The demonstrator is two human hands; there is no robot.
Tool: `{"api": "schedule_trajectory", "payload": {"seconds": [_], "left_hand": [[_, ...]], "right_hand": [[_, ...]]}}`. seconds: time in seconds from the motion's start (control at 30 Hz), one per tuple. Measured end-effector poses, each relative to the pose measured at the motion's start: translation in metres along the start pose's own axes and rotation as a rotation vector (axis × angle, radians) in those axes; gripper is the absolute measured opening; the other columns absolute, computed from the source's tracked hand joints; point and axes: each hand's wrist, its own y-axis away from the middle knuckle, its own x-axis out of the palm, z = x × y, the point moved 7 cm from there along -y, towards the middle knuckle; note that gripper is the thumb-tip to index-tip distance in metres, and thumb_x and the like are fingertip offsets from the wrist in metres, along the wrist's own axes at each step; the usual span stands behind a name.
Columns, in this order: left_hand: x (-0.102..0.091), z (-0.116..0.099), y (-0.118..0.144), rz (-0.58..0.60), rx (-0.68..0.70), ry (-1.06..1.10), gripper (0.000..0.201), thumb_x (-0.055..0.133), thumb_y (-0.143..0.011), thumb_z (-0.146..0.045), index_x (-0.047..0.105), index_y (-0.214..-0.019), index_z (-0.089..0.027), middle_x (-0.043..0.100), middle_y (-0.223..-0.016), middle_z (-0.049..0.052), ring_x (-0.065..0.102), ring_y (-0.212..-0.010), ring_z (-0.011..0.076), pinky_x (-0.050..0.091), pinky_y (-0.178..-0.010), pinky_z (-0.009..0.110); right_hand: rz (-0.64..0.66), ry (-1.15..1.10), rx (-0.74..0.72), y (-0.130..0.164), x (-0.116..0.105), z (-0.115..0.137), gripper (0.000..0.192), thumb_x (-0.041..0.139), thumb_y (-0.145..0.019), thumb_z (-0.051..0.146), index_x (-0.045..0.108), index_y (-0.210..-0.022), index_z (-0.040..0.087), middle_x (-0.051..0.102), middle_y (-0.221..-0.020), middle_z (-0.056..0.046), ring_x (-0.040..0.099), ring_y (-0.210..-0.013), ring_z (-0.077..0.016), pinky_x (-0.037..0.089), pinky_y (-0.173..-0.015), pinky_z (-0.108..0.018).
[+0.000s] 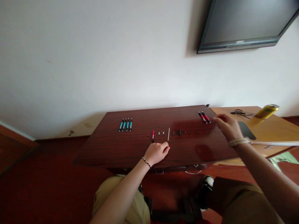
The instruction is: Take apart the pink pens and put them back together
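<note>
My left hand rests on the dark red table with its fingers curled closed; no object shows in it. Just beyond it lies a row of pen parts: a small red piece, a red barrel, two tiny white pieces, a thin white refill, a small dark piece, a black grip and a faint spring-like bit. My right hand is by the table's right edge, fingers pinched together, beside two red-and-black pens. What it pinches, if anything, is too small to make out.
Several blue-and-black pens lie side by side at the left. A lighter wooden table on the right holds a yellow can, a dark cable and a flat black object. A screen hangs on the wall.
</note>
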Motion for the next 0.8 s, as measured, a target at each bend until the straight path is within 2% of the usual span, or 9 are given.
{"api": "schedule_trajectory", "payload": {"seconds": [0.1,0.2,0.3,0.43,0.53,0.63,0.8], "left_hand": [[0.001,0.0,0.001,0.004,-0.007,0.001,0.03,0.046,-0.107,-0.041,0.068,-0.1,-0.023,0.076,-0.077,0.004,0.075,-0.072,0.0227,0.051,-0.067,0.028],[0.002,0.0,0.002,0.009,-0.014,-0.002,0.03,0.045,-0.107,-0.042,0.068,-0.102,-0.023,0.076,-0.079,0.005,0.075,-0.073,0.0232,0.052,-0.068,0.029],[0.003,-0.001,0.0,0.021,-0.011,0.0,0.03,0.046,-0.107,-0.042,0.068,-0.102,-0.023,0.077,-0.081,0.006,0.076,-0.075,0.0238,0.053,-0.07,0.03],[0.004,-0.001,-0.003,0.046,-0.017,-0.016,0.028,0.046,-0.107,-0.039,0.067,-0.099,-0.022,0.077,-0.082,0.007,0.075,-0.076,0.0243,0.052,-0.07,0.03],[0.005,0.0,-0.004,0.047,-0.034,-0.031,0.027,0.046,-0.107,-0.038,0.065,-0.097,-0.022,0.076,-0.082,0.007,0.075,-0.076,0.0248,0.052,-0.068,0.03],[0.006,0.0,-0.005,0.049,-0.037,-0.039,0.03,0.043,-0.108,-0.039,0.064,-0.098,-0.022,0.076,-0.082,0.007,0.075,-0.074,0.0246,0.051,-0.067,0.03],[0.006,-0.002,-0.005,0.049,-0.016,-0.038,0.032,0.042,-0.109,-0.039,0.065,-0.096,-0.021,0.076,-0.081,0.007,0.075,-0.073,0.024,0.05,-0.065,0.029]], "right_hand": [[0.293,-0.138,-0.226,0.068,0.059,0.043,0.022,0.066,-0.087,0.041,0.066,-0.09,0.02,0.063,-0.074,-0.001,0.053,-0.065,-0.0163,0.04,-0.062,-0.029],[0.484,-0.108,-0.309,0.119,0.106,0.049,0.018,0.06,-0.089,0.042,0.061,-0.088,0.024,0.062,-0.07,0.001,0.055,-0.064,-0.0179,0.041,-0.062,-0.029],[0.59,-0.003,-0.404,0.148,0.135,0.047,0.012,0.058,-0.09,0.038,0.059,-0.089,0.026,0.061,-0.067,0.002,0.057,-0.061,-0.0187,0.039,-0.061,-0.029],[0.701,0.116,-0.498,0.165,0.158,0.047,0.008,0.058,-0.091,0.035,0.058,-0.091,0.026,0.062,-0.066,0.003,0.06,-0.059,-0.019,0.034,-0.059,-0.029],[0.707,0.247,-0.572,0.17,0.168,0.049,0.008,0.056,-0.093,0.034,0.058,-0.095,0.026,0.066,-0.068,0.001,0.061,-0.059,-0.0194,0.028,-0.058,-0.028],[0.693,0.356,-0.628,0.173,0.173,0.049,0.008,0.054,-0.095,0.034,0.057,-0.097,0.027,0.068,-0.07,0.0,0.061,-0.059,-0.02,0.023,-0.058,-0.029],[0.709,0.415,-0.656,0.176,0.172,0.044,0.01,0.051,-0.098,0.034,0.056,-0.101,0.026,0.071,-0.074,-0.002,0.064,-0.061,-0.0218,0.021,-0.058,-0.03]]}}
